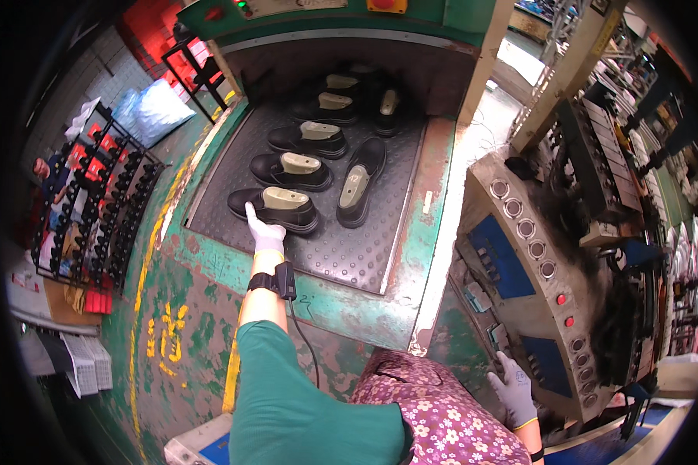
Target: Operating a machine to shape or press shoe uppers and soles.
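My left hand (266,231), in a pale glove, grips the near side of the closest black shoe (244,201). One finger reaches up along the shoe's side, while the other fingers are partly hidden. This shoe lies sideways on the studded dark mat (341,260), with a pale yellow-green shoe last (285,198) filling its opening. Behind it, more black shoes with lasts form a row, and another shoe (354,194) points away to their right. Lower right, my gloved right hand (514,391) is held beside a machine's control panel with its fingers apart, holding nothing.
The mat runs into the dark opening of a green machine (302,27). A control panel (527,263) with round gauges and buttons stands on the right. At left, a rack (93,201) holds dark shoes, and a person (53,174) is behind it. A cable (310,349) hangs from my left wrist.
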`<state>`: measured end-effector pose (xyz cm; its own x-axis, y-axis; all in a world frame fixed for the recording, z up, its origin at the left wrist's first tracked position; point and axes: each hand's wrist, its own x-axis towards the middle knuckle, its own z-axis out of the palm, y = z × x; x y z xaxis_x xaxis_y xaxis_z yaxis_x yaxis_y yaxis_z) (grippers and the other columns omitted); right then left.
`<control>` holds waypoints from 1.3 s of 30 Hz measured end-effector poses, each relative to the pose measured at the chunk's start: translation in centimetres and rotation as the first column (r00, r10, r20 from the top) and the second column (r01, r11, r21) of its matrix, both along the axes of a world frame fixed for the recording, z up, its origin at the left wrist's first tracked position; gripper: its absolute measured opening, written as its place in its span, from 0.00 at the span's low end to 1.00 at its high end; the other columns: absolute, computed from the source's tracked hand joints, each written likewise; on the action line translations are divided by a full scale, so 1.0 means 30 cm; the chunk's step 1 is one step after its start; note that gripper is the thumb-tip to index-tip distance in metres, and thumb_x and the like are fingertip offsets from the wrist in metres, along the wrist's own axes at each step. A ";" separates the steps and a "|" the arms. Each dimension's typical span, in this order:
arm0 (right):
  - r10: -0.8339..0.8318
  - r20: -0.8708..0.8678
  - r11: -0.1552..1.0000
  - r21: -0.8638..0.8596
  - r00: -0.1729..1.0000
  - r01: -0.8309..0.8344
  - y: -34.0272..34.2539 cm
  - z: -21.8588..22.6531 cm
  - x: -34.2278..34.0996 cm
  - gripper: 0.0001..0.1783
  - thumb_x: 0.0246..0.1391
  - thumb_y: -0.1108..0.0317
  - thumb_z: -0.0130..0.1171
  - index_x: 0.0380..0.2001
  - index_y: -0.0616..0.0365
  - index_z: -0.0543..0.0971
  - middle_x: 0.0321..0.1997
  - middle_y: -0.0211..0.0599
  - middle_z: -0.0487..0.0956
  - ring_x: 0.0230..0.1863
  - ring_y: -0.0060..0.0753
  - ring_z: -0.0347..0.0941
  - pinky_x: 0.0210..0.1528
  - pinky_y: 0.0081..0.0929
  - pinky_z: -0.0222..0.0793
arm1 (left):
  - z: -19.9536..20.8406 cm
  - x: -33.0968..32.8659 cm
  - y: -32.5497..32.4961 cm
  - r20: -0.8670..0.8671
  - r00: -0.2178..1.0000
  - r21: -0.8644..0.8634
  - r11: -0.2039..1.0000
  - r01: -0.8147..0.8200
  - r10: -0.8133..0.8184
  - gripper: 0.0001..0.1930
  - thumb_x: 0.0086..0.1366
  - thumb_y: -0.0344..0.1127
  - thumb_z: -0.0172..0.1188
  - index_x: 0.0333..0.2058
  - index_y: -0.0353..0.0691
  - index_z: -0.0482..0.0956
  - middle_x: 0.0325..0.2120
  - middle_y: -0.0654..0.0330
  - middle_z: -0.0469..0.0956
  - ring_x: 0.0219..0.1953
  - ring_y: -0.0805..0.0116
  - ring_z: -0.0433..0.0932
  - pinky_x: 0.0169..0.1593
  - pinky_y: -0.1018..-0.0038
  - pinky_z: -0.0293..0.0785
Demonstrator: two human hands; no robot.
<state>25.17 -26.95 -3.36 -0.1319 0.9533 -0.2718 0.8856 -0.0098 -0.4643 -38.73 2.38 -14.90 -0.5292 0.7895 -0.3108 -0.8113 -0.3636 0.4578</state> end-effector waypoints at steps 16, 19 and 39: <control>-0.760 0.182 0.575 -0.258 0.623 0.777 -0.694 -0.345 0.132 0.23 0.55 0.51 0.51 0.48 0.52 0.80 0.46 0.47 0.82 0.50 0.48 0.78 0.51 0.42 0.72 | 0.337 0.553 -0.057 -0.659 -0.660 -0.282 0.932 -0.228 -0.361 0.19 0.65 0.33 0.50 0.52 0.33 0.74 0.52 0.43 0.73 0.57 0.46 0.68 0.62 0.60 0.64; -0.917 0.133 0.319 -0.323 0.376 0.891 -0.915 -0.431 0.054 0.21 0.51 0.51 0.52 0.38 0.52 0.84 0.42 0.47 0.83 0.47 0.49 0.79 0.49 0.44 0.72 | 0.352 0.902 -0.007 -0.751 -0.657 -0.101 0.995 0.008 -0.071 0.20 0.65 0.33 0.50 0.54 0.32 0.72 0.55 0.44 0.71 0.59 0.47 0.67 0.63 0.60 0.62; -0.459 0.399 -0.813 0.171 -0.794 0.556 -2.298 -0.850 0.443 0.39 0.49 0.63 0.54 0.66 0.59 0.60 0.69 0.48 0.62 0.67 0.49 0.62 0.64 0.38 0.62 | 0.207 2.399 -1.175 -0.421 -0.580 -0.907 -0.318 0.276 0.697 0.27 0.67 0.42 0.57 0.60 0.33 0.67 0.57 0.44 0.71 0.61 0.46 0.67 0.65 0.61 0.61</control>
<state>38.47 -95.90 -28.86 0.5678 -0.8121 -0.1346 -0.8229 -0.5643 -0.0667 33.25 -32.87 -8.69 0.7631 -0.4210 -0.4904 0.0187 -0.7440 0.6679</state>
